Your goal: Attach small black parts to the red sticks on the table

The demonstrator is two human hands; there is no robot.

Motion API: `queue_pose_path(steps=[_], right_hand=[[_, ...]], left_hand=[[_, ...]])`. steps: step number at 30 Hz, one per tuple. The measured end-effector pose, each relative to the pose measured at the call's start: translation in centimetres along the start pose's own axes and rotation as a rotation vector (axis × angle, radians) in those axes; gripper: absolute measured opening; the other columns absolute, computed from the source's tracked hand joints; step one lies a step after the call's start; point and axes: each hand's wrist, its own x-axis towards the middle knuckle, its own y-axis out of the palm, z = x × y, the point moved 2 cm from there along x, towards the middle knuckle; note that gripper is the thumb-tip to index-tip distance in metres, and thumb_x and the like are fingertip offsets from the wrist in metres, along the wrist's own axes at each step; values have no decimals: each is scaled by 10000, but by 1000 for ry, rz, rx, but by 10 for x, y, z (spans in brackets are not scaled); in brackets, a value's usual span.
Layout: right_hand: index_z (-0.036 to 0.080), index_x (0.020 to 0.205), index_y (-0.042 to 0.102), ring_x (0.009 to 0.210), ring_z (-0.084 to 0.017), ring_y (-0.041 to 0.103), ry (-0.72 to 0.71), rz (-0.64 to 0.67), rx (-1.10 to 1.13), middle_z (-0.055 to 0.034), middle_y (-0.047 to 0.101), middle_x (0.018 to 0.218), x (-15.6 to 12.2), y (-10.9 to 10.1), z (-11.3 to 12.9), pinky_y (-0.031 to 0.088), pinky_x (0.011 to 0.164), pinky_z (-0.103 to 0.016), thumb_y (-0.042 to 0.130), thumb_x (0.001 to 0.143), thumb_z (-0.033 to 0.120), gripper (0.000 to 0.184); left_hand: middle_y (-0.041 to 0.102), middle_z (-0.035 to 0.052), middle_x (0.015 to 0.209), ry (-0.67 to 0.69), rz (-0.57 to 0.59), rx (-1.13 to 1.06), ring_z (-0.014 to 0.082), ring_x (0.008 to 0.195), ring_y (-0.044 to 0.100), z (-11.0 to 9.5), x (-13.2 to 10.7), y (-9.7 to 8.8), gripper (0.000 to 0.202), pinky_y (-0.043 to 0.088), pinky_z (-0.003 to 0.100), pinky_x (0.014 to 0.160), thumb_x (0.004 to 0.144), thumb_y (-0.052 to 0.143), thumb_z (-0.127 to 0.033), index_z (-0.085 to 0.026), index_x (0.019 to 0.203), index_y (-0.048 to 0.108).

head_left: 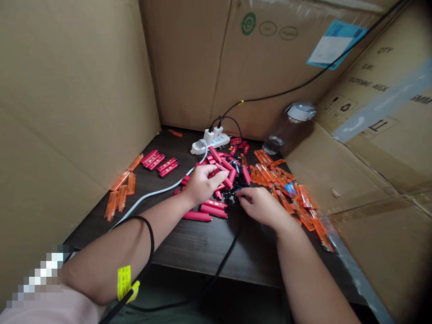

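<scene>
My left hand (pixel 203 183) is closed, thumb against the fingers, on a red lighter-shaped case (pixel 214 172) that shows partly between them. Below and around it lies a heap of similar red cases (pixel 230 173), some with gold lettering. My right hand (pixel 259 203) pinches at the near edge of a pile of small black parts (pixel 231 193). Its fingertips touch that pile, and what they hold is too small to make out. Closest to me, a few red cases (pixel 197 216) lie side by side on the dark table (pixel 189 245).
Flat orange plastic pieces (pixel 286 189) spread along the right, with more (pixel 122 193) at left. Red cases (pixel 153 159) sit in rows at back left. A white power strip (pixel 216 143), a white cable (pixel 148 195) and a clear bottle (pixel 286 128) stand among cardboard walls (pixel 189 63).
</scene>
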Motion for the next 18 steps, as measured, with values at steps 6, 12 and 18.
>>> queue_pose_path(steps=[6,12,18], right_hand=[[208,898,712,655,-142,616,-4,14,65,-25,709,774,-2,-2,2,437,611,-232,503,808,179,229],[209,910,723,607,-126,591,-152,192,198,-3,700,724,-7,0,19,428,584,-220,552,785,164,217],[235,917,726,726,-149,614,-161,175,173,-15,716,824,-5,6,22,437,666,-238,575,772,149,226]], left_hand=[[361,-47,477,-3,6,7,63,472,316,4,1,-1,377,259,215,450,805,557,-356,-165,523,396],[392,-39,486,9,-8,14,65,471,334,5,2,-1,381,265,215,448,804,556,-374,-165,528,398],[387,-44,487,8,-3,32,67,474,334,5,1,-1,377,263,219,455,808,546,-381,-166,533,403]])
